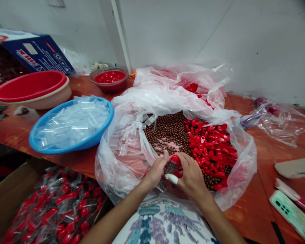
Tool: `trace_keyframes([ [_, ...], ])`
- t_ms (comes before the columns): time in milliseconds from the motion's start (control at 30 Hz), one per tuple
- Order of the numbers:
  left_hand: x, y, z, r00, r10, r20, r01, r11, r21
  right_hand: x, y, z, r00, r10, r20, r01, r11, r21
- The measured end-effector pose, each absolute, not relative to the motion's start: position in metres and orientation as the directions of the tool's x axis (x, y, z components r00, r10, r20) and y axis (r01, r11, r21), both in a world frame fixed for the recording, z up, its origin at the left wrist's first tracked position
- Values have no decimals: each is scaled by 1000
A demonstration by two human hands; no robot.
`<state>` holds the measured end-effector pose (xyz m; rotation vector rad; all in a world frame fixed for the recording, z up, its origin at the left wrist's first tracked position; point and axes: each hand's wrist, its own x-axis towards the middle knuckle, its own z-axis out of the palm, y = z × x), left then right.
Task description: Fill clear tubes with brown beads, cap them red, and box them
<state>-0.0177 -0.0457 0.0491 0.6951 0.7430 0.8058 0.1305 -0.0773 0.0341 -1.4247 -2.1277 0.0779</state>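
Both hands meet over the near edge of a white plastic bag. Between them is a small clear container with brown balls inside and a red cap on top. My left hand closes on its left side. My right hand, white wrapping on its thumb, closes on the right and over the cap. Another filled clear container lies just below. Inside the bag are chocolate-brown balls, a heap of red plastic caps to their right, and empty clear containers to the left.
A blue basin of clear containers stands left, with a red basin and a small bowl behind. An open box of filled, red-capped containers sits lower left. A phone lies right. A printed carton is at back left.
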Motion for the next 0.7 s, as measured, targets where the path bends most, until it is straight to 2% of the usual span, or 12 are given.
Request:
trace_keyframes([
  [133, -10, -47, 43, 450, 816, -362, -342, 532, 774, 130, -76, 32, -313, 831, 460, 835, 471, -284],
  [300, -1, -56, 28, 179, 914, -363, -288, 401, 869, 128, -75, 31, -386, 779, 494, 804, 547, -235],
  [400, -4, -60, 29, 148, 926, -347, -193, 371, 908, 127, -77, 30, -415, 761, 498, 778, 581, -239],
  [467, -12, -59, 38, 177, 934, -311, -95, 331, 939, 127, -78, 26, -411, 766, 494, 764, 585, -272],
  [567, -39, -49, 54, 228, 957, -180, 51, 172, 984, 124, -81, 21, -365, 825, 430, 740, 538, -403],
  [633, -70, -39, 63, 144, 987, -67, 189, 39, 981, 120, -84, 20, -380, 865, 328, 701, 500, -509],
  [700, -108, -27, 64, 12, 999, 53, 461, -53, 886, 114, -87, 24, -453, 868, 202, 656, 479, -583],
])
